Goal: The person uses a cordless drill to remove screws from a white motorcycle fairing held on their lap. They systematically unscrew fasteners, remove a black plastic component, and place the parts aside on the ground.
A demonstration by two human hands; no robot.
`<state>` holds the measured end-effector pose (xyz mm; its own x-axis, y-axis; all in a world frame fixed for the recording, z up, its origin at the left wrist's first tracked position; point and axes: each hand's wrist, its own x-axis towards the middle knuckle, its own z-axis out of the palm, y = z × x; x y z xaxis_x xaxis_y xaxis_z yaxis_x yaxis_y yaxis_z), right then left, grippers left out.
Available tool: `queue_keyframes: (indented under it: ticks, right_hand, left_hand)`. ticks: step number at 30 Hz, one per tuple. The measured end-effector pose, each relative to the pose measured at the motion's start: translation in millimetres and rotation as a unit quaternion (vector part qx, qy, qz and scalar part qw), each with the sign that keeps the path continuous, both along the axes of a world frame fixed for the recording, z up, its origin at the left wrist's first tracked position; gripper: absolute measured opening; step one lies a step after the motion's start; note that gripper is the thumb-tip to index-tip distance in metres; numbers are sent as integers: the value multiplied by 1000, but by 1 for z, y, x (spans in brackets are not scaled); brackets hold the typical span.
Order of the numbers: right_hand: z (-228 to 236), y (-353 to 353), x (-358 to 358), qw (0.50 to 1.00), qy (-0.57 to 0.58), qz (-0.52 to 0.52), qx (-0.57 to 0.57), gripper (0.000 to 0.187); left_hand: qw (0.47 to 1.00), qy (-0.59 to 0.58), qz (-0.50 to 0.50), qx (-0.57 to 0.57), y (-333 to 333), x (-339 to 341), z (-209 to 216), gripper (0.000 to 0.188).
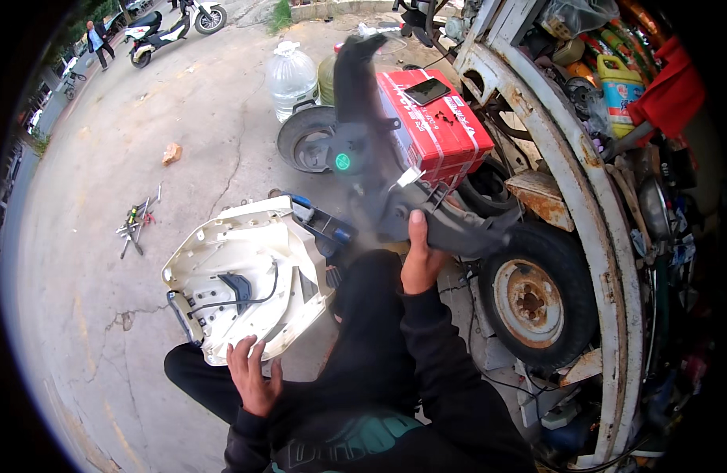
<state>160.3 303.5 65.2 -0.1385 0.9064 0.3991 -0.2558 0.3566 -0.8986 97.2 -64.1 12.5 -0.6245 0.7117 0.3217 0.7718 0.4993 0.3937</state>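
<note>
My right hand [424, 258] grips a black plastic panel [371, 183], thumb on top and fingers hidden beneath. The panel has long arms, a round green sticker and a small white tab, and its edges are smeared by motion. A cream plastic scooter fairing [221, 244] lies inner side up on the ground in front of my left knee, with a dark insert and a black cable across it. At its near edge is my left hand [254, 374], fingers apart and holding nothing; whether the fingertips touch the rim I cannot tell.
A red carton [450, 146] with a phone [427, 91] on top stands beyond the panel, near a large water bottle [291, 79]. On the right are a rusty wheel [529, 303] and a loaded metal frame [588, 169]. Hand tools [132, 227] lie on the concrete at left.
</note>
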Motion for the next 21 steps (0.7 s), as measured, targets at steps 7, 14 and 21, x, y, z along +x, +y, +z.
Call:
queue_keyframes:
  ticks: [7, 14, 21]
  right_hand:
    - [38, 0, 26, 810, -152, -202, 529, 82]
    - [83, 22, 42, 660, -90, -261, 699, 86]
    - [56, 36, 22, 898, -183, -132, 378, 95]
  left_hand:
    - [917, -279, -115, 260, 80, -29, 68, 56]
    - [873, -329, -219, 285, 134, -47, 115, 71]
    - [973, -155, -145, 91, 87, -40, 70, 61]
